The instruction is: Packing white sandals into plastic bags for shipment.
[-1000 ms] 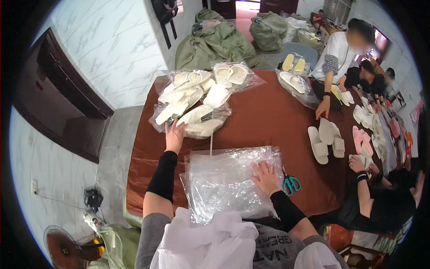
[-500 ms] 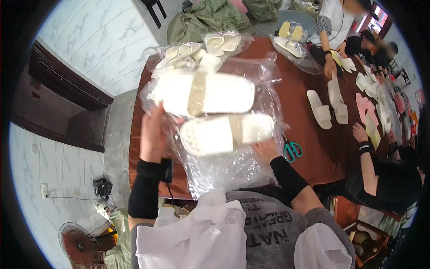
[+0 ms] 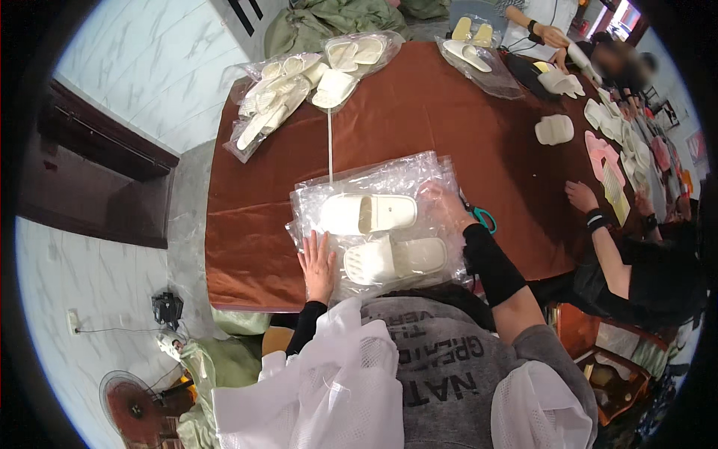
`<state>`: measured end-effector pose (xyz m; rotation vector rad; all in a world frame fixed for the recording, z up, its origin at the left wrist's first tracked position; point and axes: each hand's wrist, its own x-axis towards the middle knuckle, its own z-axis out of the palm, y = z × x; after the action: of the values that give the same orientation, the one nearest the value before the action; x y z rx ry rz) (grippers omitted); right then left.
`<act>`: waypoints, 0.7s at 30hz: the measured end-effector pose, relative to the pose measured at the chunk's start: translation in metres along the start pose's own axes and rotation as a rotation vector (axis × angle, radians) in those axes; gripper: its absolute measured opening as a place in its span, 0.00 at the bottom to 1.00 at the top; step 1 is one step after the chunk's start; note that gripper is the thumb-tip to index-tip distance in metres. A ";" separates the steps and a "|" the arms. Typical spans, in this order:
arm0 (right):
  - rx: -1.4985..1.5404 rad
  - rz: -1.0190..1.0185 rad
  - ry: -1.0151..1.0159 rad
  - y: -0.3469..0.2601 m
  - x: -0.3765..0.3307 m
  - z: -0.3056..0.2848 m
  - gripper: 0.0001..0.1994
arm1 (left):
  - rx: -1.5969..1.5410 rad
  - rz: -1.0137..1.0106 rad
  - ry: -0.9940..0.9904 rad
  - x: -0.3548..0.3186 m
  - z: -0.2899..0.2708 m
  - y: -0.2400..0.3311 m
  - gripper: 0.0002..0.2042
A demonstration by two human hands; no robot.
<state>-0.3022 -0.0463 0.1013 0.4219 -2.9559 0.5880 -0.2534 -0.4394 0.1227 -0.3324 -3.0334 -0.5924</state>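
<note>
Two white slippers lie side by side on a stack of clear plastic bags (image 3: 389,176) at the near edge of a brown table (image 3: 419,112). The upper slipper (image 3: 368,213) and the lower slipper (image 3: 396,258) both seem to sit under a clear film. My left hand (image 3: 318,262) lies flat on the plastic just left of the lower slipper, fingers apart. My right hand (image 3: 445,206) is at the right edge of the stack beside the upper slipper, its fingers bent on the plastic.
Teal scissors (image 3: 485,218) lie just right of my right hand. Bagged white slippers (image 3: 284,93) are piled at the far left corner. Other people sit along the right side; one person's hand (image 3: 580,196) rests near pink slippers (image 3: 602,150) and a white pair (image 3: 554,129).
A second ago both hands lay on the empty bag stack. Half a second ago they held the two white slippers up close. Now the slippers lie flat on the stack.
</note>
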 end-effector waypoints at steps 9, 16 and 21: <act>0.602 0.454 0.173 -0.044 -0.022 -0.078 0.08 | 0.049 0.002 0.131 -0.002 0.022 -0.003 0.25; 0.881 0.550 -0.422 -0.059 -0.039 -0.060 0.10 | 0.051 -0.025 0.118 -0.001 0.025 -0.002 0.25; 1.014 0.459 -0.312 -0.056 -0.035 -0.036 0.18 | 0.052 -0.019 0.126 0.001 0.024 0.001 0.25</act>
<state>-0.2507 -0.0736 0.1492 -0.1553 -2.7621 2.2492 -0.2542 -0.4290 0.1008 -0.2545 -2.9280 -0.5137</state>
